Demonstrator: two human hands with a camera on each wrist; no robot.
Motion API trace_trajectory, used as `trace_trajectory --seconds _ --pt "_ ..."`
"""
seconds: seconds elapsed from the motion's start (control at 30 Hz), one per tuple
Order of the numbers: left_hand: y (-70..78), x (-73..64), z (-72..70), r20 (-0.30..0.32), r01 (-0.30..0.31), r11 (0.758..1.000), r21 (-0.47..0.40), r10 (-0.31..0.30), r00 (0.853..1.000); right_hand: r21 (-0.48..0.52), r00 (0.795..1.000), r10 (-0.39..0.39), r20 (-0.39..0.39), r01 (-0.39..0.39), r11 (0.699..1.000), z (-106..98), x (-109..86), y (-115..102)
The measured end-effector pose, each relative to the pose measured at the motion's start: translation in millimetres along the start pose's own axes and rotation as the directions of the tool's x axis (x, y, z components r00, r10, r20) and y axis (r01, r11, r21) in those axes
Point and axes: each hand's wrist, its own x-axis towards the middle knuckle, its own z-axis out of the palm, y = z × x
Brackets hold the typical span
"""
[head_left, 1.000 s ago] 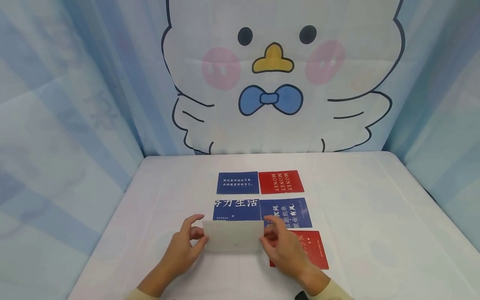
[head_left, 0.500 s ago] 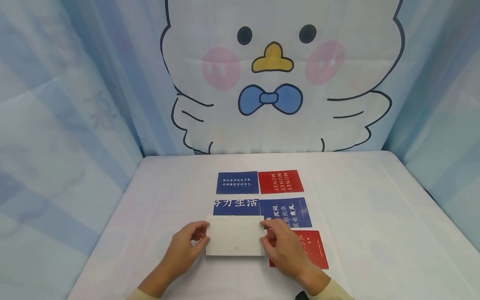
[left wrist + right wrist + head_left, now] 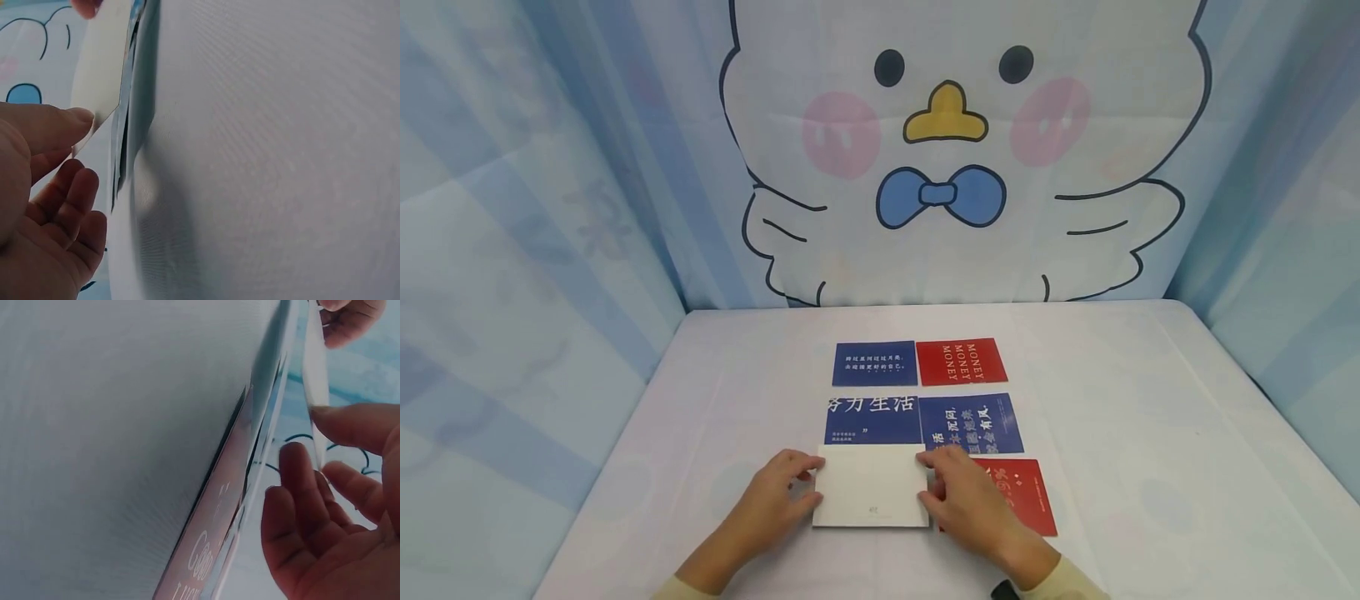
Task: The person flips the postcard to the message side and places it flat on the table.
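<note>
On the left, the left hand pinches the left edge of an off-white, rectangular stiff-paper card, thumb and forefinger nearly closed on it, the remaining fingers loosely bent. The card is at the near middle of the white cloth-covered table, clear of the cloth in the wrist views. Its upturned face is plain and matt, with one small grey mark centred close to the near edge; its edges are straight, its sheet thin and flat. Beyond it, from left to right, lie a far-left blue card with two lines of white characters and a middle-row blue card with large white characters, whose near edge meets the off-white card in the head view. Rightward, the right hand pinches the right edge likewise, its lower fingers curled slackly, partly hiding a near red card with pale lettering. Farther back are a blue card with sideways white characters and a far red card reading MONEY three times.
</note>
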Motion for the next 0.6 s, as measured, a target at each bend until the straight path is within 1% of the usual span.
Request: trace_trajectory --seconds 0.17,0.3,0.37,0.47,0.6 --pt "-3.5 -0.1 1.5 0.054 0.006 1.0 0.028 -0.007 0.999 -0.095 0.998 0.014 0.06 -0.008 0.995 0.6 0.4 0.2" --pt "-3.8 1.0 2.9 0.105 0.031 0.998 0.057 -0.037 0.994 -0.154 0.995 0.014 0.103 0.002 0.988 2.3 2.3 0.6" --pt "-3.1 1.3 3.0 0.12 0.045 0.996 0.073 -0.054 0.991 -0.183 0.993 0.006 0.121 0.016 0.983 3.5 3.3 0.4" --pt "-2.8 1.6 3.0 0.126 0.057 0.994 0.091 -0.068 0.99 -0.215 0.99 0.0 0.138 0.03 0.976 5.2 4.2 -0.3" --pt "-3.8 1.4 4.0 0.137 0.051 0.994 0.094 -0.064 0.989 -0.232 0.988 0.011 0.152 0.025 0.972 4.8 4.0 -2.3"
